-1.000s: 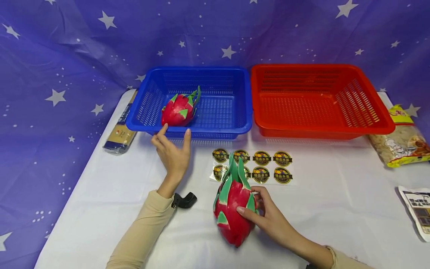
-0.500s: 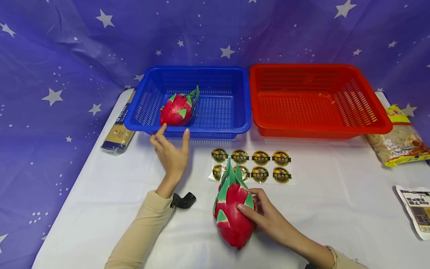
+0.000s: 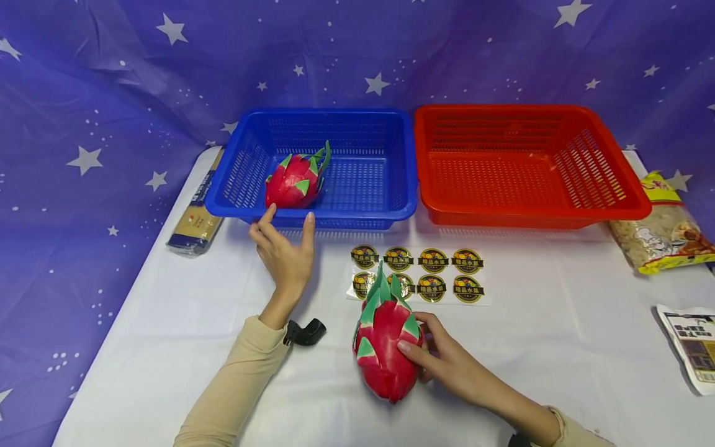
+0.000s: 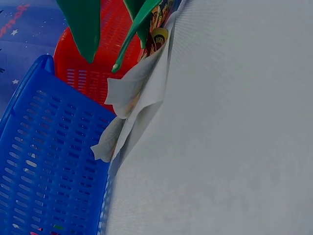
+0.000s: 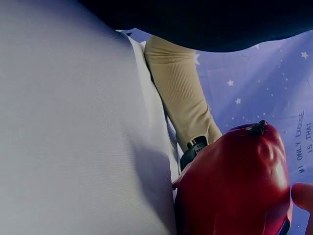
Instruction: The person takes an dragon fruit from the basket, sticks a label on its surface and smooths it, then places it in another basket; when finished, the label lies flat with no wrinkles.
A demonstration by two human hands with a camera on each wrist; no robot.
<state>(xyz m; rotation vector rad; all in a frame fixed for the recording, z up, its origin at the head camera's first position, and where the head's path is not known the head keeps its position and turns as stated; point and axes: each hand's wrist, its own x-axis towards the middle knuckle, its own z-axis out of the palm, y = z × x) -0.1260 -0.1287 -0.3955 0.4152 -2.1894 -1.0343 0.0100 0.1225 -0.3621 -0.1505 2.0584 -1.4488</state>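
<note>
My right hand [image 3: 449, 366] grips a dragon fruit [image 3: 385, 351], red with green leaf tips. Its thumb lies on the upper face and the other fingers are partly hidden along the right side. In the right wrist view, the stem end of this dragon fruit [image 5: 239, 181] fills the lower right. My left hand [image 3: 287, 261] is at the front rim of the blue basket [image 3: 402, 214], index fingertip on the rim and thumb extended. Inside that basket, near the rim, lies another dragon fruit [image 3: 293, 183]. The left wrist view shows the basket wall [image 4: 54, 152] but no fingers.
A red basket [image 3: 536, 217] stands right of the blue one. A sheet of round stickers [image 3: 468, 288] lies before them, partly behind the held fruit. A brown packet [image 3: 195, 226] is at left; a yellow-edged food bag [image 3: 659, 233] and a white pouch [image 3: 692, 347] are at right.
The held dragon fruit has tilted slightly, its stem end a little higher in the head view. My left hand stays at the basket rim. The head view has shifted slightly.
</note>
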